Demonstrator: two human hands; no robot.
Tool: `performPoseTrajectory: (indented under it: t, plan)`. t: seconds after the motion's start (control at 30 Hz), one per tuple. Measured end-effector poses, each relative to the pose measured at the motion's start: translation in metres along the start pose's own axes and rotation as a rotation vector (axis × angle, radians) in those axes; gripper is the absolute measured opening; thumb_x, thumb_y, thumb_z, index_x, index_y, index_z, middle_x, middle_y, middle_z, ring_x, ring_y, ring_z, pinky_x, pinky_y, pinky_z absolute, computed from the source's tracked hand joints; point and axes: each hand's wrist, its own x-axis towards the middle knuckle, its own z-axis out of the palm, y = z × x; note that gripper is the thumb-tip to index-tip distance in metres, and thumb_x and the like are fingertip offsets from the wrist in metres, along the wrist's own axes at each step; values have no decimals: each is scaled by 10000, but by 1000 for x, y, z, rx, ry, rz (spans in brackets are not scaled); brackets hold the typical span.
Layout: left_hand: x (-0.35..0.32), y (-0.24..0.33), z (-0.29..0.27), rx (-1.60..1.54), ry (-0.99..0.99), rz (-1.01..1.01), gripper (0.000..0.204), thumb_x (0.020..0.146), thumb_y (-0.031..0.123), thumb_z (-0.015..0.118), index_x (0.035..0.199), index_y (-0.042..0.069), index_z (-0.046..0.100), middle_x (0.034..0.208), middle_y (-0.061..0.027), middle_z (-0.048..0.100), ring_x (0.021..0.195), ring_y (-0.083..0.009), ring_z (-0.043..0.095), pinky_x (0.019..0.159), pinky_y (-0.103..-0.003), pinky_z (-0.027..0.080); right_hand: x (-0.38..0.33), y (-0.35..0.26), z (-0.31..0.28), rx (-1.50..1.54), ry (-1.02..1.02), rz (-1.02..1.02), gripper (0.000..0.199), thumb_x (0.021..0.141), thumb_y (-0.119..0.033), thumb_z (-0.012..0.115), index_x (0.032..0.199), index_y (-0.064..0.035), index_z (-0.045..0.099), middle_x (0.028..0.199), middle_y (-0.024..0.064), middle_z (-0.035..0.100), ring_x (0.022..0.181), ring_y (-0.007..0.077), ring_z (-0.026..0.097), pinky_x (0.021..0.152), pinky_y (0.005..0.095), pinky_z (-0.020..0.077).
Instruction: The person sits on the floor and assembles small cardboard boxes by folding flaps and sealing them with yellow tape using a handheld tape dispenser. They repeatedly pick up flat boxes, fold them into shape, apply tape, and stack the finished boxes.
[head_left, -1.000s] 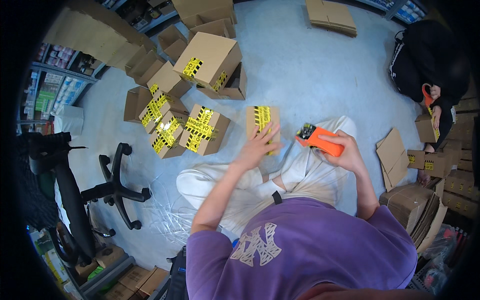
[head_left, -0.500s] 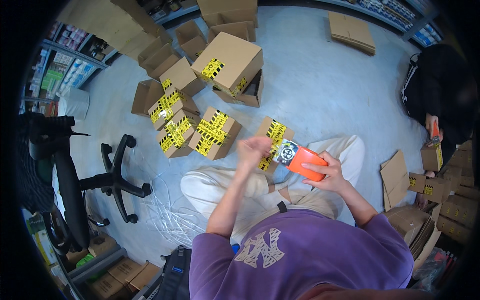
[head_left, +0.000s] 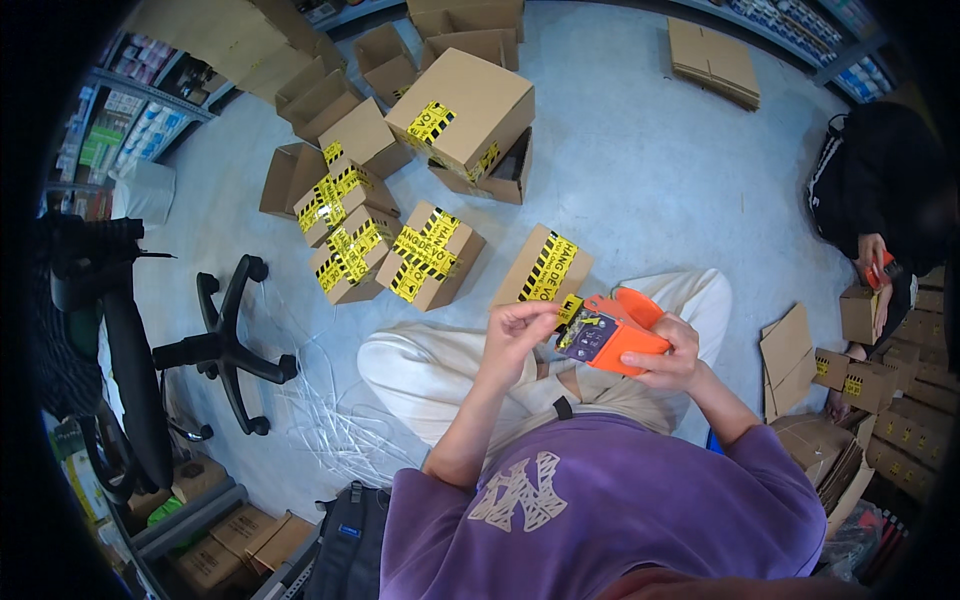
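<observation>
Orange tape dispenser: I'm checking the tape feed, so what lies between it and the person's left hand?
The head view shows a short yellow-and-black tape end between the left hand and orange tape dispenser; whether it's pinched is unclear.

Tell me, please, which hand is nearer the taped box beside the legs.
Left hand, by the near edge of the taped box; the right hand is farther right, gripping the orange tape dispenser.

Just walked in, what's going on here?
A person sits cross-legged on the floor, right grip around an orange tape dispenser. The left grip is at its yellow tape end; whether it pinches the tape is unclear. A taped carton sits just beyond, more taped cartons to its left. At right, a co-worker handles cartons too.
</observation>
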Motion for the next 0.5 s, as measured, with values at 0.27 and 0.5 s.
performPoseTrajectory:
  t: [0.27, 0.5]
  plan:
    - [38, -28, -31, 350, 355, -47, 119, 853, 94, 707, 862, -21, 734, 739, -47, 698, 605, -73, 604, 545, -216, 481, 5, -11, 4, 12, -232, 275, 541, 567, -156, 873, 1082, -248, 734, 787, 29, 498, 657, 182, 532, 568, 297, 448]
    - [81, -43, -90, 774, 527, 53, 175, 823, 131, 728, 841, -43, 734, 685, -110, 701, 615, -137, 659, 582, -270, 511, -20, 7, 2, 5, -360, 527, 594, 584, -119, 847, 1152, -231, 709, 798, 55, 476, 659, 202, 517, 576, 310, 452]
